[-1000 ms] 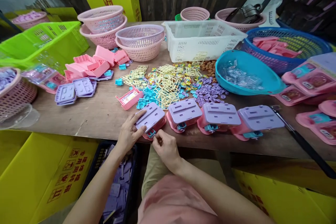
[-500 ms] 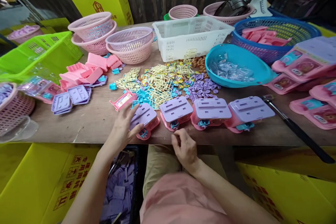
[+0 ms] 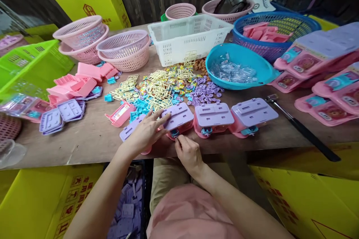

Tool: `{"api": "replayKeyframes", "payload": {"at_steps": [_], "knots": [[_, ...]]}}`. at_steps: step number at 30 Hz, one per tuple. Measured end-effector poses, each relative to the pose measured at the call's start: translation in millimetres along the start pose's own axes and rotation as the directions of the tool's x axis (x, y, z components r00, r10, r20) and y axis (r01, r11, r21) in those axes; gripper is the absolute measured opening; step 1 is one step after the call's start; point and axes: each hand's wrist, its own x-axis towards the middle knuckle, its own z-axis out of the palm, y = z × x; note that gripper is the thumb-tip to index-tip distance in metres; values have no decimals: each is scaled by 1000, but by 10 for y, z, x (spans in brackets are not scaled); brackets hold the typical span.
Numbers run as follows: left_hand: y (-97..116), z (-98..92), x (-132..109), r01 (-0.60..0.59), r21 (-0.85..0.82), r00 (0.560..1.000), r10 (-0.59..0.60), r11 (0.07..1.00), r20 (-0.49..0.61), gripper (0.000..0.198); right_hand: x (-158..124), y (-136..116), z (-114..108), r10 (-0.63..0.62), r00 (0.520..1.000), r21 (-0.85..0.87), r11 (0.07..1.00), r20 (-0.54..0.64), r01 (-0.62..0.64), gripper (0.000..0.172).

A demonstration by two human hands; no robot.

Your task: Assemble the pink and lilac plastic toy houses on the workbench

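Observation:
Four small pink toy boxes with lilac lids stand in a row near the table's front edge. My left hand (image 3: 147, 131) has its fingers spread and touches the left end of the second toy box (image 3: 178, 115). It partly covers the leftmost toy box (image 3: 129, 130). At the front of the second box, beside its small blue part (image 3: 175, 133), my right hand (image 3: 190, 155) is closed in a pinch; what lies between the fingertips is hidden. Farther right stand the third toy box (image 3: 214, 115) and the fourth (image 3: 254, 112).
Behind the row lie cream plastic frames (image 3: 158, 93), purple spiral pieces (image 3: 204, 91) and blue pieces (image 3: 137, 109). A turquoise basin (image 3: 238, 84) holds clear parts. A black-handled hammer (image 3: 308, 134) rests on the right. Stacked pink toys (image 3: 316, 59), baskets (image 3: 123, 59) and lilac panels (image 3: 52, 119) surround the area.
My left hand has moved right from the leftmost toy box to the second one. My right hand has come up against the second box's front. The view has shifted to the right.

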Motion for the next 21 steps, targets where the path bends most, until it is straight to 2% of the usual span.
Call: {"api": "replayKeyframes", "payload": {"at_steps": [4,6,8,10,12,13,14,15,17,19,21], "knots": [[0,5,-1,-8,12,1000,8,1000,-1,45,82,54,-79,-226,973,-161,960,33,229,28],[-4,11,1,-16,14,1000,16,1000,-6,46,140,87,-126,-311,943,-181,927,118,329,25],[-7,13,0,-15,15,1000,16,1000,-12,46,189,115,-157,-319,923,-136,926,216,352,22],[-5,13,-4,0,12,1000,1,1000,-10,45,217,130,-163,-241,930,-8,967,278,253,20],[-1,12,-9,15,11,1000,-15,1000,-2,46,219,125,-147,-71,950,198,980,303,10,21],[0,12,-11,18,12,1000,-18,1000,1,46,211,115,-134,40,946,315,938,321,-146,23],[0,13,-13,18,14,1000,-18,1000,0,46,199,99,-120,151,921,426,852,358,-305,25],[-1,15,-14,17,18,1000,-17,1000,-4,45,185,79,-106,250,874,514,728,417,-453,27],[-7,19,-13,15,28,1000,-15,1000,-14,45,158,33,-84,363,741,600,436,565,-671,28],[-14,21,-10,20,34,1000,-20,999,-12,45,140,-11,-73,385,635,610,203,669,-766,27],[-18,24,-8,31,36,1000,-31,999,0,45,135,-43,-73,395,596,613,98,699,-784,26]]}}
